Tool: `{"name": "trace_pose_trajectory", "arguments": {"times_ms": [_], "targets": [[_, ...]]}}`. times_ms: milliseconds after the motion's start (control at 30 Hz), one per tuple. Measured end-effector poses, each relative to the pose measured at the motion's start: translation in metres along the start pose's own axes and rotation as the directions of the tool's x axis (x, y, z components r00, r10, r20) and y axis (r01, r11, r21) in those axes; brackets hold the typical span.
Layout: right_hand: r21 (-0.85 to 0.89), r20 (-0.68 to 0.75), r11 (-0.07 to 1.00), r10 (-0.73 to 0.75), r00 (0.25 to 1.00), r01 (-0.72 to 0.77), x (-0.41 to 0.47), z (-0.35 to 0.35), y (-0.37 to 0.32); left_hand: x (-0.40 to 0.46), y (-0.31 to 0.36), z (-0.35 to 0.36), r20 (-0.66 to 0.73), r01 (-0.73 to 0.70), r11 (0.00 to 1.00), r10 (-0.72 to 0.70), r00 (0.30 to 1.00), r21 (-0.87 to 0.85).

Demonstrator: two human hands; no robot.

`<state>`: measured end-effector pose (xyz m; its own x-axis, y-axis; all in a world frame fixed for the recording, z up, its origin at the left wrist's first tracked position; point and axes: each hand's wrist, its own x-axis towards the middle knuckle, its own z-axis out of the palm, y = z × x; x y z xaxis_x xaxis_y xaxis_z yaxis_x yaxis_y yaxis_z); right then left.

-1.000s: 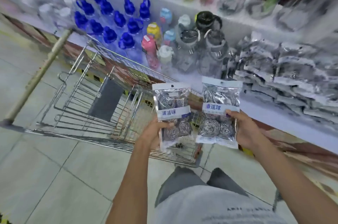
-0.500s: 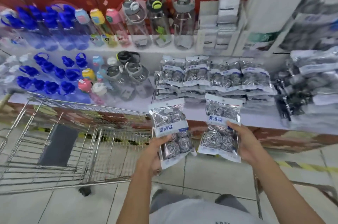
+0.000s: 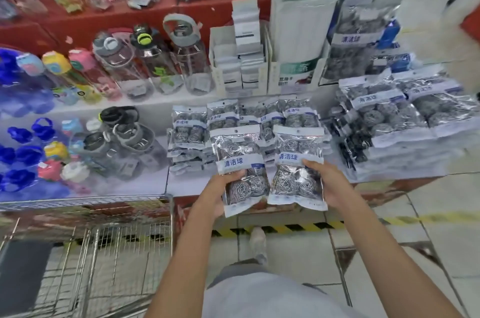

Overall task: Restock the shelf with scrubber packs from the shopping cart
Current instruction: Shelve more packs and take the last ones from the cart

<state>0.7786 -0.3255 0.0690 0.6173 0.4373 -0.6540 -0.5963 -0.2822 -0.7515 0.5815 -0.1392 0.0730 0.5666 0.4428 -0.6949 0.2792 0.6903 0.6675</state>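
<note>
1. The left hand grasps one scrubber pack at its lower left edge, the thumb over the front of the film. The right hand grasps a second scrubber pack at its lower right edge in the same way.
2. Both packs are in the air, upright and side by side, nearly touching, in front of the low white shelf. Each pack stands above its hand, so most of it is unsupported.
3. Behind them the stacked scrubber packs lie in leaning rows on the shelf, with water bottles just beside them on the left.
4. Risk, as I judge it: the film is smooth and held only at one edge, so a pack can bend over or slip out when it is reached forward.
5. Another risk: the rows are loose and tilted, so a new pack pushed in can make them slide toward the shelf edge.
6. The shopping cart stands at the lower left, near the left arm.
</note>
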Motion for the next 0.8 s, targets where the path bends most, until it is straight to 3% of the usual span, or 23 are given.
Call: {"name": "trace_pose_trajectory", "arguments": {"times_ms": [233,467,667,800], "targets": [[-0.042,-0.051,0.999,-0.021,0.998,0.019,0.071,0.005,-0.063,0.078,0.053,0.026,-0.043,-0.018,0.985,0.025,0.999,0.17],[-0.144,-0.08,0.988,0.049,0.996,-0.06,0.16,0.016,-0.104,0.149,0.102,0.052,-0.112,-0.003,0.979,0.026,0.993,0.204],[-0.3,-0.099,0.954,-0.033,0.995,0.002,0.199,0.028,-0.129,0.189,0.122,0.073,-0.213,-0.049,0.923,0.139,0.967,0.381],[-0.395,-0.067,0.919,-0.04,0.997,0.011,0.215,0.036,-0.137,0.204,0.127,0.084,-0.201,-0.085,0.873,0.204,0.958,0.481]]}}
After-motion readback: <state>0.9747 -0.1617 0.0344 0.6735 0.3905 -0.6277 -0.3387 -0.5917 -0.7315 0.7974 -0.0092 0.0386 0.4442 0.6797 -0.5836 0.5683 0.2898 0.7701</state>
